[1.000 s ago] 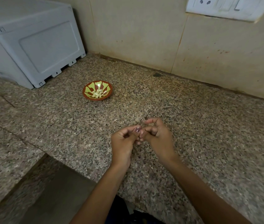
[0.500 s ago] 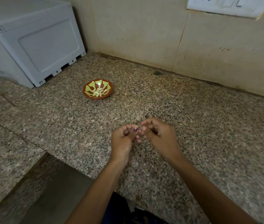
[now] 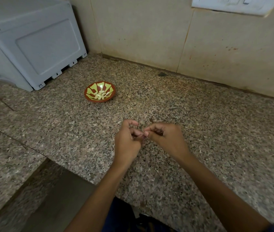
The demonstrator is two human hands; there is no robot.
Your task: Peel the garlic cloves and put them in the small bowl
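A garlic clove (image 3: 143,137), mostly hidden, is pinched between the curled fingertips of the left hand (image 3: 127,142) and right hand (image 3: 166,138) above the counter (image 3: 216,131), well apart from the small bowl (image 3: 99,91) holding peeled cloves (image 3: 101,95).

**Hands part slightly over the counter**

Compared with a second ago, the left hand (image 3: 127,143) has its forefinger lifted and arched toward 12 o'clock, clear of the thumb, where before it lay curled against the right hand's fingertips. The right hand (image 3: 167,139) has rolled knuckles-up, its pinching fingertips (image 3: 146,133) now pointing toward 9 o'clock. A small pale piece shows between the two hands; whether it is clove or skin cannot be told.
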